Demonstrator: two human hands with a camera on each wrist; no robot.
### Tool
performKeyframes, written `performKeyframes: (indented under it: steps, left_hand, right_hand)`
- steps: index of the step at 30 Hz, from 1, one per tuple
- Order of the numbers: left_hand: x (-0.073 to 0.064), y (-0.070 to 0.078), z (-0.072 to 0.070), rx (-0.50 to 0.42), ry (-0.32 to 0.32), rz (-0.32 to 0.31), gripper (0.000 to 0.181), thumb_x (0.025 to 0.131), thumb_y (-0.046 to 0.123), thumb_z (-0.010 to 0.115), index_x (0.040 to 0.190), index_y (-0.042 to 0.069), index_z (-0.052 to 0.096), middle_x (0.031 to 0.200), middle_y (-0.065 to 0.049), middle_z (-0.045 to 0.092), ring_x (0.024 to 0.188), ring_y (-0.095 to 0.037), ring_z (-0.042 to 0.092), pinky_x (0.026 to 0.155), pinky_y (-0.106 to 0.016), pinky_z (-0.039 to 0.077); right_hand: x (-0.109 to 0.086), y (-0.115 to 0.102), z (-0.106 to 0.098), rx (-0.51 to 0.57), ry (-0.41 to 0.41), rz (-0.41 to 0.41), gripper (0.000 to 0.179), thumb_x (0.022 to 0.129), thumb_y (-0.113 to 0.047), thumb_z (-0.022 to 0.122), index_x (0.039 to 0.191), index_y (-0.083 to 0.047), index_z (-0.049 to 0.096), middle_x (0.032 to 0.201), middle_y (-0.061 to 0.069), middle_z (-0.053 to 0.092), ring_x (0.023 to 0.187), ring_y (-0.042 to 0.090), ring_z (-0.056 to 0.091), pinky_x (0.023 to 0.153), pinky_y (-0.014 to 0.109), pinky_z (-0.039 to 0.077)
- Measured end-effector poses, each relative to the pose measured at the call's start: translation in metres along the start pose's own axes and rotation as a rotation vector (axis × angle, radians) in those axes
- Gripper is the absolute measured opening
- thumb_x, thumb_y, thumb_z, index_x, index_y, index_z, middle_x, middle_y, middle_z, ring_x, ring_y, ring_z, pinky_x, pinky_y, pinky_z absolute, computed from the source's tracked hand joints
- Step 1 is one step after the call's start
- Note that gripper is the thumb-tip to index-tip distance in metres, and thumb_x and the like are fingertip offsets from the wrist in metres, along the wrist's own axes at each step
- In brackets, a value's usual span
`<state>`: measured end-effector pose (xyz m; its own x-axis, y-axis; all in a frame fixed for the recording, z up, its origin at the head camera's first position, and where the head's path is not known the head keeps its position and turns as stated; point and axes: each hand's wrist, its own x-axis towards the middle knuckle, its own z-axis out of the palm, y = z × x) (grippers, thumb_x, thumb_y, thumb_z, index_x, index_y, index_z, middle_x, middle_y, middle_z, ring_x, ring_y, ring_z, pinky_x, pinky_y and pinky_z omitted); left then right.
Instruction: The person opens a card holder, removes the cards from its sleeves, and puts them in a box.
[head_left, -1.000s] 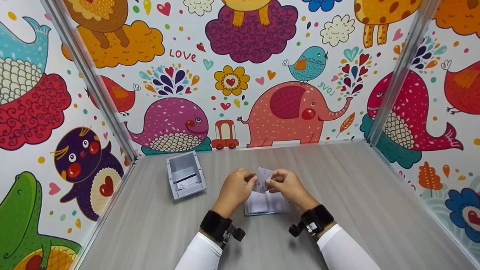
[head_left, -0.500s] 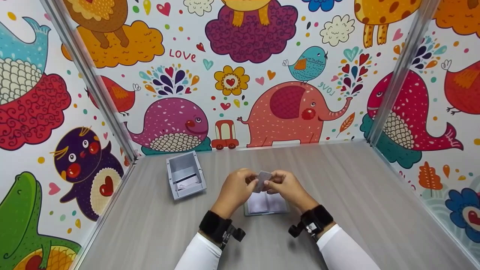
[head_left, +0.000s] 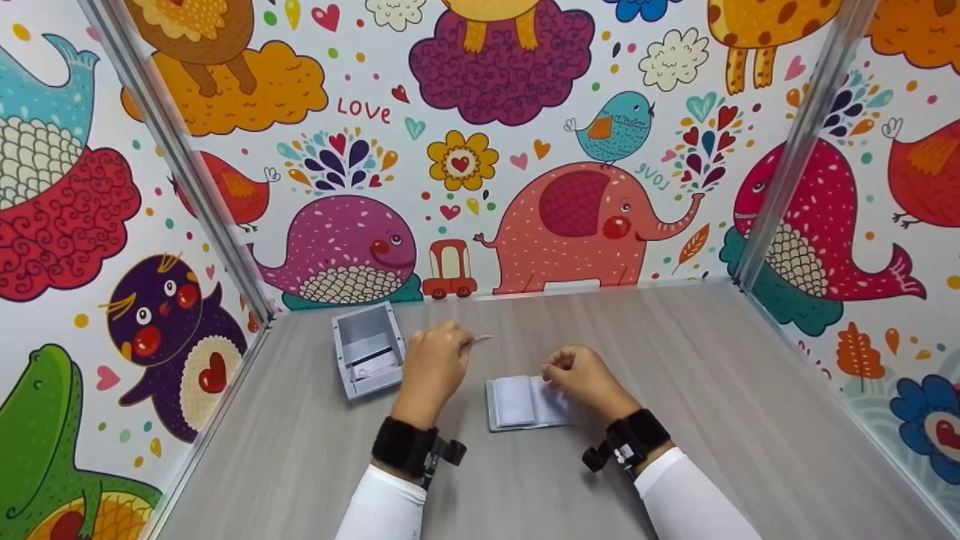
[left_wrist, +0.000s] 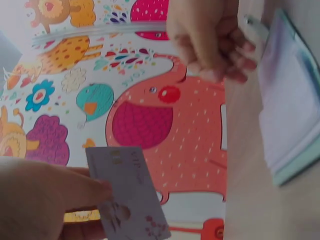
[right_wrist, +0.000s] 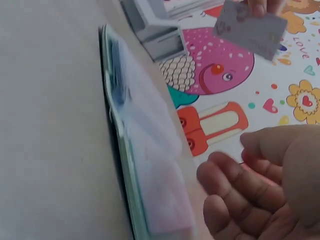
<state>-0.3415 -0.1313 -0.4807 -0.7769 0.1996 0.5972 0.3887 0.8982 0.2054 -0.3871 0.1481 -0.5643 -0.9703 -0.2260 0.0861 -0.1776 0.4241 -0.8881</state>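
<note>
My left hand [head_left: 435, 369] pinches a pale plastic card [left_wrist: 131, 187] between thumb and fingers, and the card shows "VIP" lettering in the left wrist view. From the head view that card looks like a thin sliver beyond the fingertips. My right hand [head_left: 587, 379] has loosely curled fingers with nothing between them, as the right wrist view [right_wrist: 250, 185] shows. It hovers at the right page of a small open booklet [head_left: 514, 401] with whitish leaves and a green cover. Part of that page is hidden behind the hand.
A grey open-topped box [head_left: 346, 366] stands to the left, beside my left hand, with papers or cards [head_left: 373, 365] in its near part. The wood-grain table [head_left: 697, 375] meets a wall [head_left: 457, 90] printed with cartoon animals.
Both hands were together over the booklet holding the card. My left hand has moved left towards the box with the card, and my right hand has let go of it.
</note>
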Motion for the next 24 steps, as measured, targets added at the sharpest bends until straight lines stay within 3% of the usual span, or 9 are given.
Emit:
performKeyframes:
  steps: [4, 11, 19, 24]
  left_hand:
    - [0.001, -0.018, -0.009, 0.046, 0.017, -0.053, 0.007, 0.098, 0.011, 0.086, 0.102, 0.013, 0.090, 0.093, -0.003, 0.079, 0.093, -0.029, 0.077, 0.079, -0.045, 0.053]
    - [-0.001, -0.051, -0.029, 0.095, -0.006, -0.174, 0.009, 0.099, 0.012, 0.082, 0.104, 0.011, 0.090, 0.101, -0.008, 0.080, 0.101, -0.033, 0.074, 0.081, -0.048, 0.050]
    - [-0.010, -0.088, -0.034, 0.106, -0.041, -0.307, 0.011, 0.096, 0.011, 0.083, 0.105, 0.009, 0.090, 0.105, -0.013, 0.081, 0.109, -0.041, 0.076, 0.091, -0.061, 0.055]
    - [-0.015, -0.103, -0.036, 0.115, -0.073, -0.389, 0.016, 0.097, 0.006, 0.075, 0.104, 0.007, 0.089, 0.107, -0.016, 0.082, 0.109, -0.045, 0.076, 0.092, -0.063, 0.054]
  right_hand:
    - [0.000, 0.005, -0.003, -0.067, -0.016, 0.019, 0.011, 0.105, -0.009, 0.076, 0.097, -0.002, 0.080, 0.090, 0.012, 0.082, 0.078, 0.018, 0.076, 0.066, 0.025, 0.054]
    - [0.000, 0.006, -0.005, -0.112, -0.058, 0.032, 0.014, 0.106, -0.011, 0.075, 0.098, -0.001, 0.080, 0.092, 0.012, 0.083, 0.082, 0.019, 0.078, 0.069, 0.027, 0.055]
    - [-0.001, 0.006, -0.003, -0.175, -0.048, 0.000, 0.010, 0.103, -0.010, 0.079, 0.096, -0.003, 0.082, 0.088, 0.008, 0.082, 0.080, 0.018, 0.077, 0.068, 0.027, 0.054]
    - [-0.002, 0.002, -0.001, -0.188, -0.039, 0.029, 0.010, 0.102, -0.011, 0.080, 0.094, -0.006, 0.082, 0.084, 0.004, 0.078, 0.078, 0.017, 0.074, 0.067, 0.028, 0.052]
